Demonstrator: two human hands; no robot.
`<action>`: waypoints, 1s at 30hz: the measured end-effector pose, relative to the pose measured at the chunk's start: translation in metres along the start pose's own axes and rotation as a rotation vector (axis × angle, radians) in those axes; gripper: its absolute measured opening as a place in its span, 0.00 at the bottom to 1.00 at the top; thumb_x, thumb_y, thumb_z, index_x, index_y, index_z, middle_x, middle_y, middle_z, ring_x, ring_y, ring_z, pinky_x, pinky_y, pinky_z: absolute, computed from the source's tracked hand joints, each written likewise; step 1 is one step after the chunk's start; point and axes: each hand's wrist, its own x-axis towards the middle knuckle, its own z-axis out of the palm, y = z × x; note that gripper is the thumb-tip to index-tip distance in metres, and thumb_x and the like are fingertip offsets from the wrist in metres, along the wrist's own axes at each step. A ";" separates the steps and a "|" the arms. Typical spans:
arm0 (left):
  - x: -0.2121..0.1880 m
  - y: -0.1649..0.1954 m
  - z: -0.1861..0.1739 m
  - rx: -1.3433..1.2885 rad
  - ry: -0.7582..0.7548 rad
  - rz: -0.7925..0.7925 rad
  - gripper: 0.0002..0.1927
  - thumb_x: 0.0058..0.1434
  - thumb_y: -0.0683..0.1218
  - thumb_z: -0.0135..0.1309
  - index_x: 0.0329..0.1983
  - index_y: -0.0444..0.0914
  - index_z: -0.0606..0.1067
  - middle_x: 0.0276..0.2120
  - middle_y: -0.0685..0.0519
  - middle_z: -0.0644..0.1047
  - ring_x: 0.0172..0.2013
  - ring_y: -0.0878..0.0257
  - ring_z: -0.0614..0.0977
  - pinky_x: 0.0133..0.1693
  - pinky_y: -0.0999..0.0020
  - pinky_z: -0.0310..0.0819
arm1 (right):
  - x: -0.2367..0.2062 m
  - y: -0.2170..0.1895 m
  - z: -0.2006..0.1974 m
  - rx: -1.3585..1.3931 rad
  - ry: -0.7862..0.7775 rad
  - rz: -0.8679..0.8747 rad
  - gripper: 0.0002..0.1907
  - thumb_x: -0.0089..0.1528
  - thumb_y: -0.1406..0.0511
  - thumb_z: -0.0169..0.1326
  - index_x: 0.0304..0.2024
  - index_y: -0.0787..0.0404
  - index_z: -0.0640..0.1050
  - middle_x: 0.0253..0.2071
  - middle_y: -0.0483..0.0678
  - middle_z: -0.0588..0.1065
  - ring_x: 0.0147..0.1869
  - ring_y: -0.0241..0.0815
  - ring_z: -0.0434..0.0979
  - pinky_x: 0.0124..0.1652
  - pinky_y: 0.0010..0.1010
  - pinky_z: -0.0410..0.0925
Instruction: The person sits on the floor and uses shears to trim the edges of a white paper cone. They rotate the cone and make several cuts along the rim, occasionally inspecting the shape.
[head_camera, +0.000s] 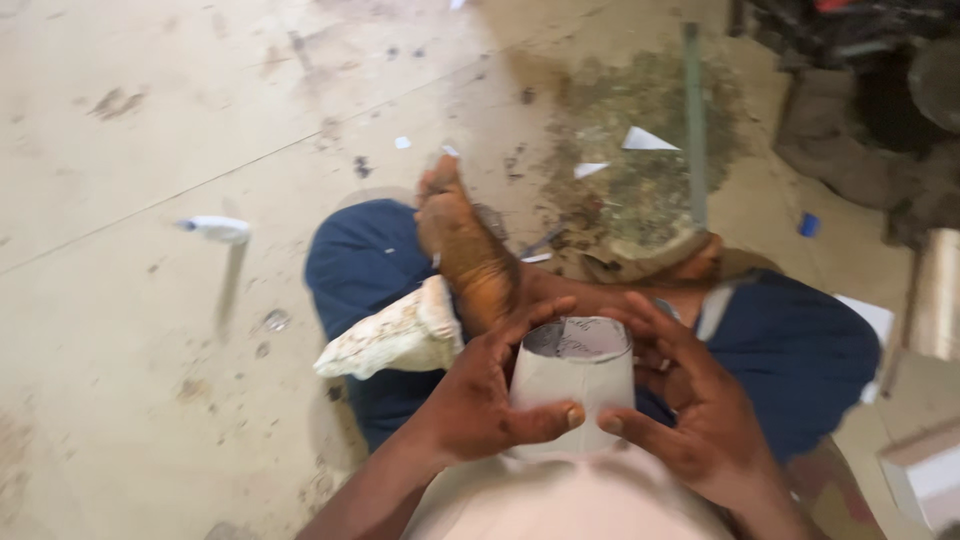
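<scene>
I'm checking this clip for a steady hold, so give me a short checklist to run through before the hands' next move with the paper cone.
1. Left hand on the paper cone, thumb across its front: ok.
2. Right hand on the cone's other side, thumb in front: ok.
3. Cone upright, wide open end up: ok.
4. Cone seam closed: cannot tell, blurred.
5. Cone clear of the bare foot and the rag: ok.
6. Paper scraps away from the hands: ok.
</scene>
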 end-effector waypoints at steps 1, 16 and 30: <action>-0.004 0.003 -0.004 0.008 0.048 0.034 0.48 0.54 0.46 0.68 0.77 0.37 0.60 0.60 0.46 0.75 0.58 0.61 0.77 0.60 0.65 0.72 | 0.005 -0.001 0.002 -0.001 -0.037 -0.050 0.53 0.51 0.71 0.66 0.75 0.62 0.54 0.70 0.60 0.63 0.72 0.50 0.66 0.64 0.41 0.64; -0.155 0.051 -0.110 -0.371 0.704 0.799 0.56 0.53 0.47 0.74 0.80 0.35 0.55 0.62 0.36 0.72 0.63 0.38 0.76 0.63 0.41 0.75 | 0.109 -0.032 0.140 -1.206 -0.581 -0.713 0.42 0.53 0.54 0.65 0.66 0.60 0.65 0.65 0.67 0.66 0.67 0.71 0.66 0.59 0.54 0.59; -0.158 0.008 -0.153 -0.555 0.827 0.830 0.44 0.58 0.50 0.76 0.68 0.27 0.64 0.55 0.41 0.75 0.56 0.53 0.78 0.64 0.56 0.73 | 0.137 0.003 0.208 -1.031 -0.478 -0.841 0.38 0.56 0.61 0.66 0.67 0.62 0.69 0.50 0.60 0.74 0.48 0.55 0.79 0.53 0.47 0.69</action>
